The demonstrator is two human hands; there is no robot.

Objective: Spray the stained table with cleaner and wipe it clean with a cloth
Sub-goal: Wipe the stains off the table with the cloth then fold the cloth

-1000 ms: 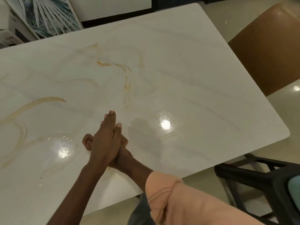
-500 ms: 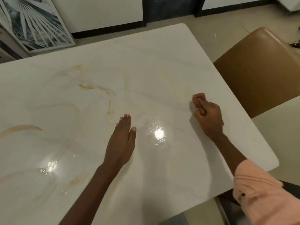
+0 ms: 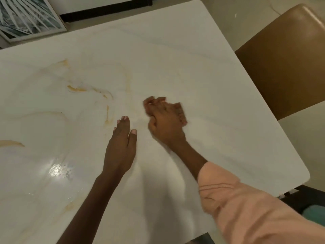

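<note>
The white marble-look table [image 3: 202, 67] carries orange-brown stain streaks [image 3: 77, 88], with more near its left edge [image 3: 10, 143] and a wet, shiny patch [image 3: 58, 169]. My left hand [image 3: 121, 147] lies flat on the tabletop with straight fingers, just right of a vertical streak [image 3: 107, 117]. Close to its right, my right hand [image 3: 163, 122] is blurred by motion. Its fingers curl round a small brownish cloth [image 3: 180, 111], which sticks out on the hand's right side and presses on the table. No spray bottle is in view.
A brown padded chair [image 3: 284, 67] stands at the table's right edge. A framed picture [image 3: 26, 18] leans beyond the far left corner. Below the near right corner is a black stool frame [image 3: 306, 196] with something teal [image 3: 314, 213] on it.
My right hand, first crossed under the left near the front edge, swung out to the right and has now come back left to the table's middle. My left hand stays flat.
</note>
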